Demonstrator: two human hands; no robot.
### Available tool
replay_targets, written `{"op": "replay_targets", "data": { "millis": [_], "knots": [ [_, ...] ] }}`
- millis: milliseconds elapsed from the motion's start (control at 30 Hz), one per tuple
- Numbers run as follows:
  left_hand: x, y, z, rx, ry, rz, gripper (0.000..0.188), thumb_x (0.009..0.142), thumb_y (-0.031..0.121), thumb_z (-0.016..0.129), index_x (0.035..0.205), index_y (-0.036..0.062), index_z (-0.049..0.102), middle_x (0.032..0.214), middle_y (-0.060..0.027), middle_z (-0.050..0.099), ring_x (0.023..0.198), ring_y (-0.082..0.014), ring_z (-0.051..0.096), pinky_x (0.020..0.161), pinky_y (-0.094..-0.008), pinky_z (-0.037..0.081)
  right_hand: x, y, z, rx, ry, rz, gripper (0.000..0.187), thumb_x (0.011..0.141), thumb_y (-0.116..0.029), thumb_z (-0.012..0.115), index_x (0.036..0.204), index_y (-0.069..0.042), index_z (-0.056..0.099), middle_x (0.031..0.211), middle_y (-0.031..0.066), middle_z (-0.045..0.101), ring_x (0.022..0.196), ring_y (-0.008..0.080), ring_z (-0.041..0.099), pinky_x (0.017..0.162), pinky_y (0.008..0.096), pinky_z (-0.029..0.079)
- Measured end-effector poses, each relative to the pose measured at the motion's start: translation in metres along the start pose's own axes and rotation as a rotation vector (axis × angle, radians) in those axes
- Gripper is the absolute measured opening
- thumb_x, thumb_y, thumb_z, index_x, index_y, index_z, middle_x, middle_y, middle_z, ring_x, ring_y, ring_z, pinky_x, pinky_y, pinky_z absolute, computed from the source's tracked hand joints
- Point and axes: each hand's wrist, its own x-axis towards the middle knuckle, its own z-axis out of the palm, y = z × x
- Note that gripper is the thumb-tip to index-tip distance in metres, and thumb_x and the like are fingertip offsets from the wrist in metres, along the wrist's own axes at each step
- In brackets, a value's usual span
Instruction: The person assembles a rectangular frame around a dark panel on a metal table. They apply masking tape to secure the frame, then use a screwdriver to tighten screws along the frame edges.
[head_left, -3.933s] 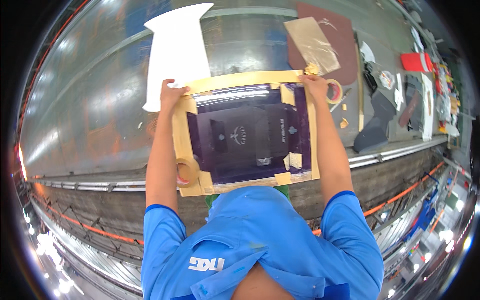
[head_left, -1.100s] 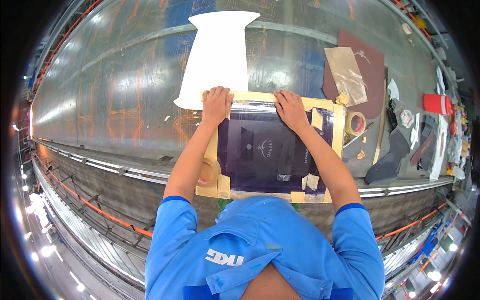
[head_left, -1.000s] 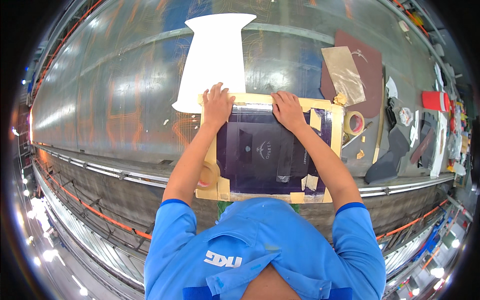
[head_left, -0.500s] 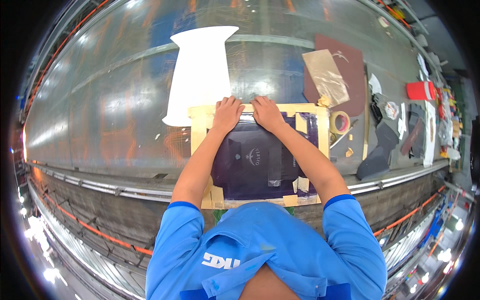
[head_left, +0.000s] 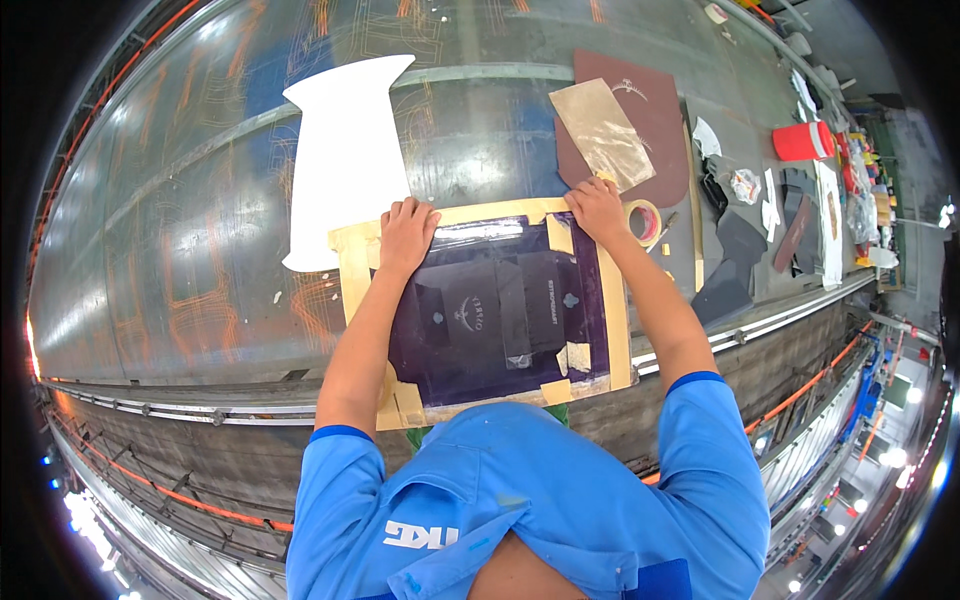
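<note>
A silk-screen frame [head_left: 340, 290] lies in front of me, its borders covered with tan masking tape around a dark, shiny mesh with faint pale emblems. My left hand [head_left: 406, 237] rests on its far edge, left of the middle, fingers curled over the border. At the far right corner my right hand [head_left: 597, 208] also has its fingers bent over the edge. Undersides of both hands are hidden. A tape roll [head_left: 648, 224] lies just right of my right hand. Beyond the frame's left end is a white cut-out sheet [head_left: 350, 155], partly covered by the frame.
Beyond my right hand, a brownish translucent sheet [head_left: 600, 130] overlaps a maroon panel [head_left: 665, 120]. Farther right are dark cut pieces [head_left: 735, 255], a crumpled clear wrapper [head_left: 745, 186] and a red container [head_left: 803, 142]. A metal rail [head_left: 220, 410] runs along the table's near side.
My hands have spread apart along the far edge, the right one moving right to the corner. The whole view has shifted and turned slightly, so things on the table appear farther left.
</note>
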Motion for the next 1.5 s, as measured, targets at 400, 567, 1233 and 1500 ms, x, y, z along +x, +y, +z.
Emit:
{"op": "replay_targets", "data": {
  "millis": [400, 567, 1233, 1500],
  "knots": [
    [0.005, -0.013, -0.009, -0.060, 0.052, 0.059, 0.015, 0.092, 0.033, 0.065, 0.093, 0.0200, 0.072, 0.086, 0.0007, 0.057, 0.087, -0.0194, 0.057, 0.075, -0.0404, 0.045, 0.059, -0.127, 0.039, 0.756, 0.036, 0.092, 0.023, 0.091, -0.027, 0.066, 0.096, -0.006, 0.076, 0.096, 0.0122, 0.069, 0.096, 0.0321, 0.063, 0.084, 0.0396, 0.050],
    [-0.018, -0.065, -0.038, 0.025, 0.116, -0.023, 0.015, 0.090, 0.035, 0.068, 0.090, 0.0232, 0.079, 0.081, 0.0036, 0.054, 0.085, -0.0159, 0.055, 0.087, -0.0403, 0.040, 0.038, -0.053, 0.032, 0.602, -0.018, 0.084, 0.024, 0.090, -0.033, 0.068, 0.095, -0.012, 0.079, 0.092, 0.0061, 0.064, 0.094, 0.0277, 0.055, 0.086, 0.0405, 0.045],
    [0.001, -0.125, -0.091, -0.184, -0.590, -0.399, 0.041, 0.079, 0.040, 0.078, 0.119, 0.0368, 0.071, 0.127, -0.0010, 0.053, 0.125, -0.0213, 0.048, 0.106, -0.0518, 0.024, 0.046, -0.101, 0.007, 0.389, 0.111, -0.048, 0.043, 0.087, -0.018, 0.064, 0.127, -0.005, 0.064, 0.129, 0.0155, 0.062, 0.122, 0.0353, 0.055, 0.104, 0.0467, 0.043],
    [-0.008, -0.074, -0.039, -0.231, -0.175, -0.267, 0.029, 0.085, 0.038, 0.072, 0.111, 0.0248, 0.075, 0.106, -0.0003, 0.065, 0.110, -0.0180, 0.057, 0.100, -0.0478, 0.030, 0.101, -0.242, 0.065, 0.621, 0.153, -0.068, 0.020, 0.087, -0.018, 0.066, 0.104, -0.008, 0.072, 0.098, 0.0085, 0.065, 0.098, 0.0298, 0.062, 0.085, 0.0419, 0.050]
  ]
}}
